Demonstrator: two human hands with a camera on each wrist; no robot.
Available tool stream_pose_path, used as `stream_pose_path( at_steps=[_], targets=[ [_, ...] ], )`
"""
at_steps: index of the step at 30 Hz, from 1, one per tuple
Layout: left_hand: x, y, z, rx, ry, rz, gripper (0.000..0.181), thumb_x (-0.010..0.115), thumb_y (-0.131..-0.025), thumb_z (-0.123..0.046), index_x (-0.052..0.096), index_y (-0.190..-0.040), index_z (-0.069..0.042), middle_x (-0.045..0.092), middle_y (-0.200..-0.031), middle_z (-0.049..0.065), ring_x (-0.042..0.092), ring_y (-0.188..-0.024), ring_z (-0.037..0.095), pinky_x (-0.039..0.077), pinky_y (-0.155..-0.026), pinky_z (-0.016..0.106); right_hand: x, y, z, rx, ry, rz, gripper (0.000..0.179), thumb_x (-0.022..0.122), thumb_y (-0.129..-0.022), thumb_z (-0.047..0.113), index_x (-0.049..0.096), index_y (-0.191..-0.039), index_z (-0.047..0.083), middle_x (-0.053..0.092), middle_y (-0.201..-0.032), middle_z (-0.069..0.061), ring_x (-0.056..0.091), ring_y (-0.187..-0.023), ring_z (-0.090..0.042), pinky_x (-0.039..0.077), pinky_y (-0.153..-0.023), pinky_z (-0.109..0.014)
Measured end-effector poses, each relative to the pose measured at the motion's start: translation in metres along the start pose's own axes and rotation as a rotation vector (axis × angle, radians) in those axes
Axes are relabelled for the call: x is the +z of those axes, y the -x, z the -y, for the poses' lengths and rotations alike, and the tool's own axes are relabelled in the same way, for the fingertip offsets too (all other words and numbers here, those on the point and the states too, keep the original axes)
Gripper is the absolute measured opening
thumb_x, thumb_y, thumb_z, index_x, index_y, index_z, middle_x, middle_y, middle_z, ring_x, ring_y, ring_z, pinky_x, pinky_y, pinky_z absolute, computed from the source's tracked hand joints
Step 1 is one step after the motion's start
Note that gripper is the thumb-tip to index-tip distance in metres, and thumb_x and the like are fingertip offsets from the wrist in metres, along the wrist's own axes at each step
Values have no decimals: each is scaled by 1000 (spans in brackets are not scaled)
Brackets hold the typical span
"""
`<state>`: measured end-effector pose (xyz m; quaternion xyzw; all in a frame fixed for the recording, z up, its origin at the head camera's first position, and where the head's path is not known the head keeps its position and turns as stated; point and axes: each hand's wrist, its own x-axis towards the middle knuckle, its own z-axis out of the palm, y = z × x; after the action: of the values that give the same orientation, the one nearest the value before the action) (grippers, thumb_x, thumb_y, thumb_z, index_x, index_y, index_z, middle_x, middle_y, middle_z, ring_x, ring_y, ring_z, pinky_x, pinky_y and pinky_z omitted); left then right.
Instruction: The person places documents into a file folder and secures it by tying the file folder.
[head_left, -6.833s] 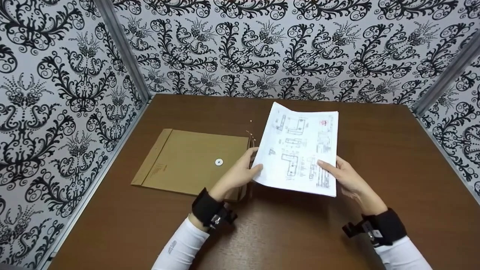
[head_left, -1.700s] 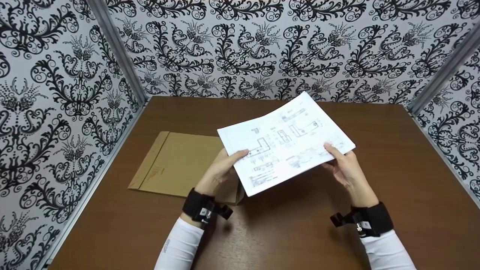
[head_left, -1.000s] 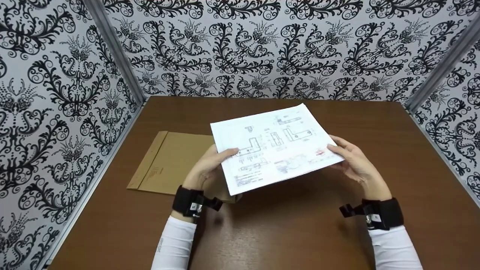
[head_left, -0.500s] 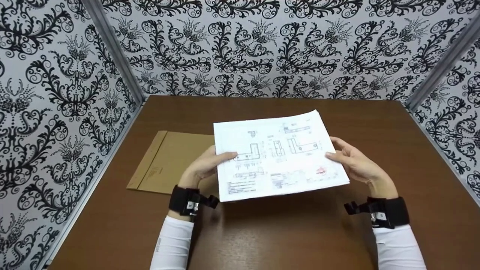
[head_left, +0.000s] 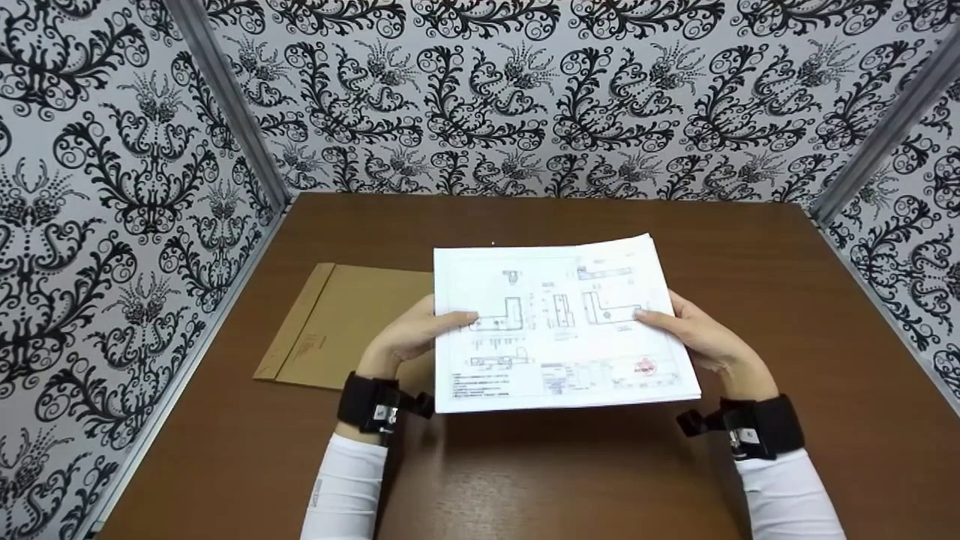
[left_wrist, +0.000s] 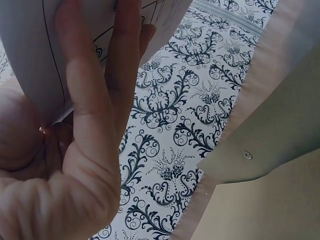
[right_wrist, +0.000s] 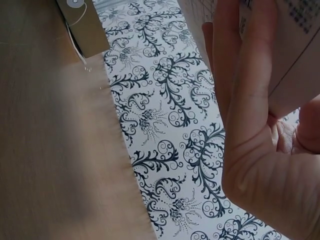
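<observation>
A stack of white paper sheets [head_left: 555, 352] printed with technical drawings and a red stamp is held up over the table in the head view. My left hand [head_left: 409, 330] grips its left edge, thumb on top. The right hand [head_left: 701, 330] grips the opposite edge the same way. Both wrist views show fingers spread under the stack, the left hand [left_wrist: 75, 125] and the right hand [right_wrist: 265, 115] each with the paper's edge between thumb and fingers. The sheets' upper right corner bends up slightly.
A brown paper envelope [head_left: 352, 322] lies flat on the brown table [head_left: 555, 480], partly hidden behind the left hand and the papers. In the right wrist view its string [right_wrist: 77, 47] hangs from a white button. Patterned walls [head_left: 525, 97] enclose the table's back and sides.
The sheets, earlier held upright in portrait direction, have been turned sideways to landscape, then levelled and lowered slightly. Both hands still grip them. The envelope has stayed in place.
</observation>
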<state>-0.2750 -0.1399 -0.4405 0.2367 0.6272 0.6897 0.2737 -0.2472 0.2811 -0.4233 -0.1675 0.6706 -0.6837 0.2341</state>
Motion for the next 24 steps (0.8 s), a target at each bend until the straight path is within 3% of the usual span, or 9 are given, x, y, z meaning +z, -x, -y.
stream_pose_path(
  at_steps=[10,17,24],
  targets=[
    [-3,0,1,20,-1,59,37,51,-104,-7,54,-139,5,78,-109,2,79,-92,18,64,-80,33,1,-3,-4,25,3,32,24,44,-110,15,56,-129,23,79,-106,3,79,-87,-15,64,-73,-30],
    [-3,1,2,10,5,58,36,51,-104,-7,54,-139,3,78,-109,1,79,-92,17,64,-80,33,5,-7,-7,66,3,15,21,47,-109,17,64,-121,20,80,-101,0,80,-83,-17,64,-70,-32],
    [-4,2,1,8,15,58,36,49,-104,-6,55,-138,3,79,-109,2,79,-91,18,64,-79,33,7,-9,-7,52,-13,26,25,46,-109,14,68,-117,20,81,-100,0,80,-82,-17,64,-69,-31]
  ],
)
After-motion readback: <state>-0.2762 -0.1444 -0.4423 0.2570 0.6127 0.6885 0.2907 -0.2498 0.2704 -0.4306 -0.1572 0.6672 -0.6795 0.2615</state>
